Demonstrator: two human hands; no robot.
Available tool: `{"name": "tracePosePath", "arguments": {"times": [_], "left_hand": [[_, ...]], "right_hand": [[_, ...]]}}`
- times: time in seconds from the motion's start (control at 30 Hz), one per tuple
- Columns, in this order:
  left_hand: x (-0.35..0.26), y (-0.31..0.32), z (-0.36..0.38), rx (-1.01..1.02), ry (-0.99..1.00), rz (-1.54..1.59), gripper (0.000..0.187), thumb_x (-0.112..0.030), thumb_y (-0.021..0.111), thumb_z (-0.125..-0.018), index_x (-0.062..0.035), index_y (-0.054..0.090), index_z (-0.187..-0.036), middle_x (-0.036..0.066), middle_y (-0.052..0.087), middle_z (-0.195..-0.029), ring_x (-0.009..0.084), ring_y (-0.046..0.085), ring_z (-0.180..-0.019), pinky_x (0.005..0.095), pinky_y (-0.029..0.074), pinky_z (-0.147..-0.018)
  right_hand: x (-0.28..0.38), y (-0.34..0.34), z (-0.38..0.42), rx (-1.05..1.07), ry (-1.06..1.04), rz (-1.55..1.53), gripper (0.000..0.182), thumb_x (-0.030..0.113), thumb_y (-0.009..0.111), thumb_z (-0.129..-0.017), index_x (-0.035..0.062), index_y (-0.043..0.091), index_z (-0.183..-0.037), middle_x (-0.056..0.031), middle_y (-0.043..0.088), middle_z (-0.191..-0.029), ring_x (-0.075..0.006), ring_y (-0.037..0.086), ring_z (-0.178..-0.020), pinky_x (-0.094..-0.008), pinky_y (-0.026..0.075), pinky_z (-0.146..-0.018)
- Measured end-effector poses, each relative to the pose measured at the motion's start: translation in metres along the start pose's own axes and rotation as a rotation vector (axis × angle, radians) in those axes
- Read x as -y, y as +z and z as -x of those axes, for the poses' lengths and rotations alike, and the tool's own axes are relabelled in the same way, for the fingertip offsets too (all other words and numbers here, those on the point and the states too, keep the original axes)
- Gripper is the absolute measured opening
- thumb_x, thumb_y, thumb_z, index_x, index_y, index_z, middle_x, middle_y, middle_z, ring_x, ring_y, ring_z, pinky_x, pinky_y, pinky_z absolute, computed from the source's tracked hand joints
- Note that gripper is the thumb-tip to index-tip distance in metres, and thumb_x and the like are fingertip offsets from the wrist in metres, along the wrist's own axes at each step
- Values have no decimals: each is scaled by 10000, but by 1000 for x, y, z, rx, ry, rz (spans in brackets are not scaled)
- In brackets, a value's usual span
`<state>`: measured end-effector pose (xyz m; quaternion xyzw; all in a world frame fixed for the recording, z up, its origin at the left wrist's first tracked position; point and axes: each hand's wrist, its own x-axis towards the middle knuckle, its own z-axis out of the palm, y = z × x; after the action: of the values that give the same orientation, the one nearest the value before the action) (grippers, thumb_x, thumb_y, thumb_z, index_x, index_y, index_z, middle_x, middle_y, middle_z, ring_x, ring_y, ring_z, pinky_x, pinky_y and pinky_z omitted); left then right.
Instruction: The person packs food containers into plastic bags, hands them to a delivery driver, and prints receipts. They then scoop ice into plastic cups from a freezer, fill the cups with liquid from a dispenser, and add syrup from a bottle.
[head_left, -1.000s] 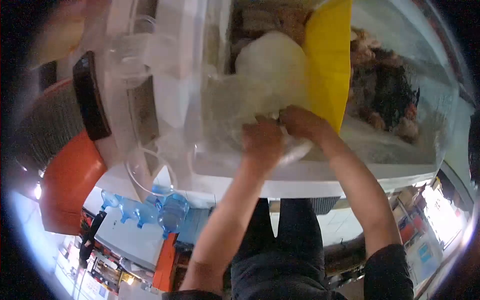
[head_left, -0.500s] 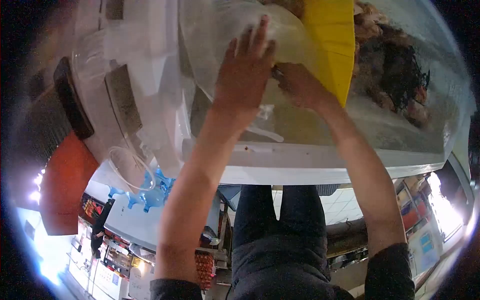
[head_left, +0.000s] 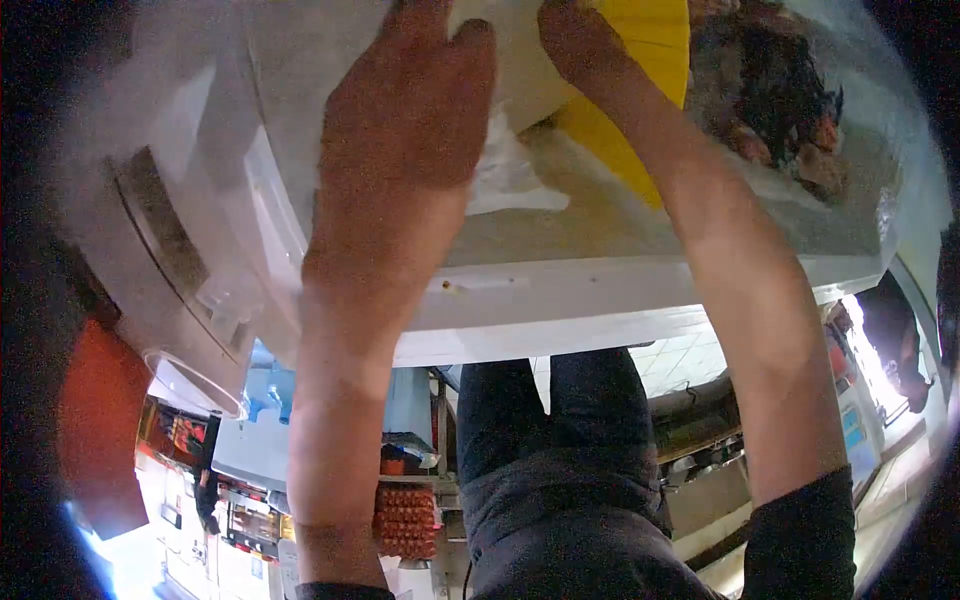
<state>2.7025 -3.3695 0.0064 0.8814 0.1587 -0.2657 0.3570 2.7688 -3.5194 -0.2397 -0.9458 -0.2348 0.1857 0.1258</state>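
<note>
1. At the top of the view, a clear plastic bag [head_left: 520, 180] lies on the white counter [head_left: 600, 300], just beside a yellow sheet [head_left: 640, 120].
2. The left hand [head_left: 410, 110] rests flat on the bag, fingers spread.
3. The right hand [head_left: 580, 45] touches the sheet's edge; its fingers are cut off, so its grip cannot be told.
4. Dark food [head_left: 780, 90] sits under glass, further right.

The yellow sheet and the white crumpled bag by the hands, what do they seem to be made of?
The yellow sheet looks like smooth, matte plastic: flat, opaque, evenly coloured. The white crumpled bag seems thin plastic film: translucent, creased. The left hand lies flat beside it.
</note>
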Motion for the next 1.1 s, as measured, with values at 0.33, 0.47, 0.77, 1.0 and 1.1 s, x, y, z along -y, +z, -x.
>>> {"name": "tracePosePath", "arguments": {"times": [0.33,0.47,0.77,1.0,1.1], "left_hand": [[50,56,-6,-453,571,-650,253,-100,607,-783,10,654,-1006,182,557,-1273,330,534,-1196,472,420,-1052],[88,111,-33,-93,671,-452,250,-107,647,-764,23,649,-978,198,621,-1046,339,602,-1036,503,463,-967],[149,192,-93,624,192,-507,425,-382,563,-928,-125,626,-1261,260,511,-1386,446,468,-1298,634,324,-1093],[150,197,-106,431,358,-556,303,-256,619,-901,-89,677,-1146,201,575,-1359,354,498,-1321,626,238,-1143],[130,196,-97,944,165,-322,362,-341,531,-956,-76,669,-1160,175,569,-1373,355,495,-1319,551,283,-1149]], "right_hand": [[35,-31,34,16,-99,32,226,69,531,-884,-69,598,-1049,-283,659,-924,-392,679,-910,-470,564,-813],[15,-20,28,60,-28,-5,220,71,550,-877,-68,597,-1041,-277,664,-928,-403,678,-912,-478,560,-821],[-4,-27,16,459,-43,56,211,56,545,-875,-67,597,-1037,-246,671,-941,-420,674,-887,-494,553,-806],[-12,28,30,104,-127,64,209,38,540,-875,-61,595,-1051,-254,677,-997,-422,671,-948,-497,552,-817],[1,-27,22,466,28,10,222,18,554,-863,-50,592,-1071,-268,664,-1029,-423,657,-990,-502,543,-837]]}}
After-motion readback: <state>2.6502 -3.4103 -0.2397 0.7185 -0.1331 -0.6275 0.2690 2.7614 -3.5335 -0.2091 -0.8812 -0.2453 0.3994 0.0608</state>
